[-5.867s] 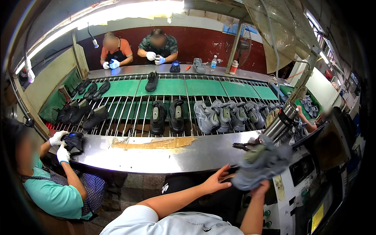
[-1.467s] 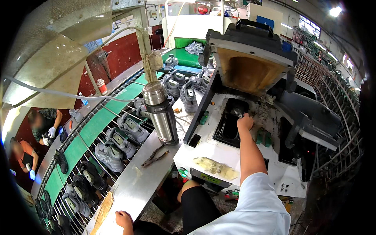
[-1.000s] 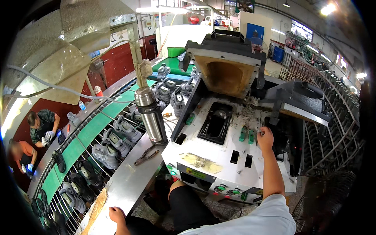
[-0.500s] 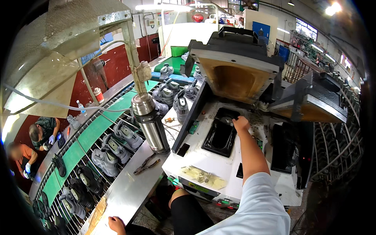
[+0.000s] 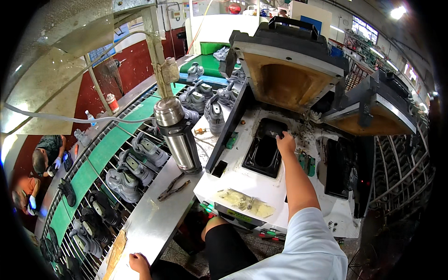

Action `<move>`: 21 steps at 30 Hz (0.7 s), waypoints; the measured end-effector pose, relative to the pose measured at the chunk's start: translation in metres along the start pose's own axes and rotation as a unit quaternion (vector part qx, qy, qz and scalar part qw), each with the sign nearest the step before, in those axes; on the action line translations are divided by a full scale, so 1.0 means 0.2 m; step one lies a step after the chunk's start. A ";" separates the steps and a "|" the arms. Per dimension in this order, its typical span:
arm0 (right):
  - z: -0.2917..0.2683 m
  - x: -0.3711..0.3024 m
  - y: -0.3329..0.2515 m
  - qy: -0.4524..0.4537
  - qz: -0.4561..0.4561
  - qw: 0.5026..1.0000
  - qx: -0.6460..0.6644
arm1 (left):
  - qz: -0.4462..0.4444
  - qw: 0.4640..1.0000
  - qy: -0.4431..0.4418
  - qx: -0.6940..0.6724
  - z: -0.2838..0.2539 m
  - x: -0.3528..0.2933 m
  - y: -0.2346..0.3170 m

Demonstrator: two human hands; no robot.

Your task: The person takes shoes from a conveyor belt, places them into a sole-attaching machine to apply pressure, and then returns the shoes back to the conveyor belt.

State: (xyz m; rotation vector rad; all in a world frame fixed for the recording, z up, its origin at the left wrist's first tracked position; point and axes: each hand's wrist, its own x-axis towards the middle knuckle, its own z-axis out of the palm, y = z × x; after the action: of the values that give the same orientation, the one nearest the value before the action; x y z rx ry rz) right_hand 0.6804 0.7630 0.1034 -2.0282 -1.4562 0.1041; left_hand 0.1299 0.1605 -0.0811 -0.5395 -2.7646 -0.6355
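The person's hands are well apart. The right hand bends its fingers at the upper-right rim of the black well, right of the frame's centre; whether it pinches anything cannot be told. The left hand, curled, grip unclear, is at the metal surface, lower left. Should the raised lid drop, it could trap the right hand.

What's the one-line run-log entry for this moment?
right hand: at right rim of black well, grip unclear | left hand: at metal bench edge | lid behind well: raised | on bench: pliers, steel flask
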 end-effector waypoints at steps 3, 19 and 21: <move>-0.17 -0.08 0.00 0.026 -0.065 0.997 0.037 | 0.003 1.000 0.010 0.001 -0.05 0.00 0.04; -1.24 0.11 1.11 -0.037 0.205 0.974 -0.087 | -0.034 0.998 0.015 -0.045 -0.09 -0.06 0.06; -1.25 0.07 1.13 -0.024 0.218 0.971 -0.091 | -0.024 0.998 0.017 -0.048 -0.07 -0.06 0.10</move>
State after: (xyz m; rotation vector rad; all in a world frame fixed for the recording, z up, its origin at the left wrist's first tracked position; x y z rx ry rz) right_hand 0.9754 0.6216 0.1873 -2.4853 -1.0541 0.2090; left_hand 0.1507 0.1661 -0.0652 -0.4795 -2.7332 -0.7845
